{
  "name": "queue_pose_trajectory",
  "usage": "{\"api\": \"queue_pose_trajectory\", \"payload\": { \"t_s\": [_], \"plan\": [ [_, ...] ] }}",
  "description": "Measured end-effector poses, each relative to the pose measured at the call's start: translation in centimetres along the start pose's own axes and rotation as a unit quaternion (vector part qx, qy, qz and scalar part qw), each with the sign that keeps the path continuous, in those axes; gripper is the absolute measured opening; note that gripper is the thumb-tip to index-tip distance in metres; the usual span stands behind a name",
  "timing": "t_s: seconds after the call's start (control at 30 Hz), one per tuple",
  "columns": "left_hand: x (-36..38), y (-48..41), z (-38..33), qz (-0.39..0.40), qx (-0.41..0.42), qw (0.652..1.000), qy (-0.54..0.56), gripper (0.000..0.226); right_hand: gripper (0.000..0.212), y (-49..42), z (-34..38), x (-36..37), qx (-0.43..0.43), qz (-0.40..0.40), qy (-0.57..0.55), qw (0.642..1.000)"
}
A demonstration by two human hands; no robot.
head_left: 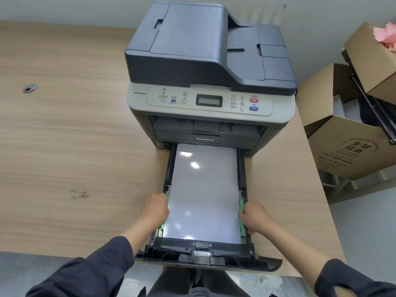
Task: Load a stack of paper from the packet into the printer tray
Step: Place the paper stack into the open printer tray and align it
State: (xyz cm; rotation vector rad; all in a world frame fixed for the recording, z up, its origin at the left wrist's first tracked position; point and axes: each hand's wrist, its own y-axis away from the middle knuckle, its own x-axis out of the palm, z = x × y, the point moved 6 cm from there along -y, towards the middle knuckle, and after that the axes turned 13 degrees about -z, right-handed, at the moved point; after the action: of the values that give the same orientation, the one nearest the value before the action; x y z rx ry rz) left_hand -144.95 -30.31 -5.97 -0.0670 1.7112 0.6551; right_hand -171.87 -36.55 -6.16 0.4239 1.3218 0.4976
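Note:
A grey and black printer (211, 67) stands on a wooden table, its black paper tray (201, 251) pulled out toward me past the table edge. A white stack of paper (203, 194) lies flat in the tray. My left hand (155, 210) rests on the tray's left side, fingers curled against the green side guide and the paper's left edge. My right hand (255, 216) grips the green guide on the right side, touching the paper's right edge. No paper packet is in view.
The wooden table (70, 136) stretches to the left, with a metal cable grommet (30, 88) and a small scuffed mark. Open cardboard boxes (351, 146) stand to the right of the table, one holding black poles and something pink.

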Motion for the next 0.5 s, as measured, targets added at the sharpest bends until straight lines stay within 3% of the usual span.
{"api": "queue_pose_trajectory", "payload": {
  "t_s": [0.17, 0.37, 0.5],
  "plan": [
    [-0.1, -0.2, 0.2, 0.018, 0.009, 1.0, -0.011, 0.042, 0.04, 0.1, 0.2, -0.1, -0.004, 0.008, -0.035, 0.999],
    [-0.4, -0.1, 0.0, 0.046, 0.021, 0.999, -0.001, 0.039, 0.042, 0.7, 0.7, -0.6, -0.024, -0.003, 0.012, 1.0],
    [-2.5, 1.9, -1.8, -0.025, 0.093, 0.992, -0.084, 0.013, 0.045, 1.9, 1.7, -2.2, -0.085, -0.065, 0.09, 0.99]
  ]
}}
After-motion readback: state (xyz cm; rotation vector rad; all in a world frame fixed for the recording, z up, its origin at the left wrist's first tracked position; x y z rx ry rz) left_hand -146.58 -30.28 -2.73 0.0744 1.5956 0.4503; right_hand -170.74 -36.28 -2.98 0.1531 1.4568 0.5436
